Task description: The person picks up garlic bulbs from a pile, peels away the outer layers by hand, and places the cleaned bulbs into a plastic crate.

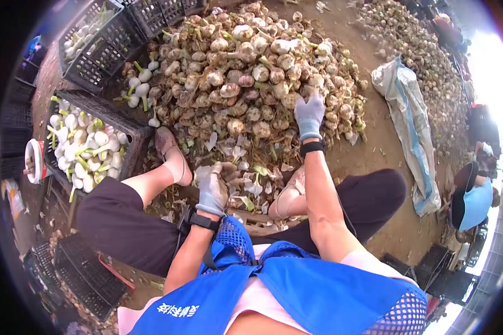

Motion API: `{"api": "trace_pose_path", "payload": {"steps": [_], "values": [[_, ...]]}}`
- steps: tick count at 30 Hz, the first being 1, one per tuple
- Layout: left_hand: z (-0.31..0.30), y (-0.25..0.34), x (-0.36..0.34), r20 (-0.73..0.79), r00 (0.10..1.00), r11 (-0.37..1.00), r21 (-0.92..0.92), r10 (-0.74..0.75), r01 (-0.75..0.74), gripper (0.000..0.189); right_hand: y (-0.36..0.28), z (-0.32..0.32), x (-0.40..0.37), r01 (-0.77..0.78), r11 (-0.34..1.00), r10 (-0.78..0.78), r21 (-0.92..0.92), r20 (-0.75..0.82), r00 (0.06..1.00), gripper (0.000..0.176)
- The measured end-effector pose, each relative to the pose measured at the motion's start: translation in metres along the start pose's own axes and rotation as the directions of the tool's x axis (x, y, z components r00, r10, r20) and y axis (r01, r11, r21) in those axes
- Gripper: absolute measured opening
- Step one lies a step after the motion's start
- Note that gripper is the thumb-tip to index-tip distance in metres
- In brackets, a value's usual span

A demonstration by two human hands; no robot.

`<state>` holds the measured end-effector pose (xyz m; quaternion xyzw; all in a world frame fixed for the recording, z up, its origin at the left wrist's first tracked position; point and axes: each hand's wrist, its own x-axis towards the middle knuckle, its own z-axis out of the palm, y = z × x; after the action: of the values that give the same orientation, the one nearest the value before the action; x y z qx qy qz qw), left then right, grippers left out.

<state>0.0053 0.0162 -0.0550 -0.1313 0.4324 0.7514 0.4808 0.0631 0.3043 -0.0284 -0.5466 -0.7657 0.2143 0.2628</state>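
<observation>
My right hand (pixel 309 113), in a grey-white glove, reaches onto the right part of a large heap of unpeeled garlic (pixel 229 84). Its fingers are bent over a bulb, and the fingertips are partly hidden. Between my knees, my left hand (pixel 212 187), in a soiled glove, has its fingers curled; what they hold, if anything, is too small to make out. Garlic skins and scraps (pixel 254 187) lie beside it on the ground. Clean white bulbs with green stems fill a black crate (pixel 135 134) at the left, and a few more (pixel 142 89) lie near the heap's left edge.
A second black crate (pixel 89 75) with white garlic stands at the upper left. A red and white bucket (pixel 36 162) is beside the near crate. At the right lie a white and blue sack (pixel 411 128) and another garlic heap (pixel 408 50). A person in light blue (pixel 475 204) is at the far right.
</observation>
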Motion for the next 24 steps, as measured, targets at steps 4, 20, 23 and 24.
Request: {"api": "trace_pose_path", "payload": {"steps": [4,20,23,24], "values": [[0.009,0.0,-0.003,-0.055,0.996,0.992,0.11,0.068,-0.061,0.028,-0.038,0.005,0.032,-0.051,0.988,0.074,-0.148,0.153,0.986,0.046],[0.046,0.034,-0.041,0.444,0.861,0.964,-0.03,0.25,-0.264,0.034,-0.084,-0.091,-0.13,-0.64,0.446,-0.227,0.626,0.77,0.596,0.024],[0.048,0.035,-0.047,0.404,0.856,0.943,-0.057,0.323,-0.329,0.033,-0.076,-0.077,-0.152,-0.813,0.116,-0.201,0.571,0.815,0.544,0.018],[0.048,0.034,-0.048,0.381,0.866,0.939,-0.014,0.324,-0.345,0.032,-0.074,-0.069,-0.156,-0.773,0.155,-0.198,0.615,0.786,0.586,0.017]]}}
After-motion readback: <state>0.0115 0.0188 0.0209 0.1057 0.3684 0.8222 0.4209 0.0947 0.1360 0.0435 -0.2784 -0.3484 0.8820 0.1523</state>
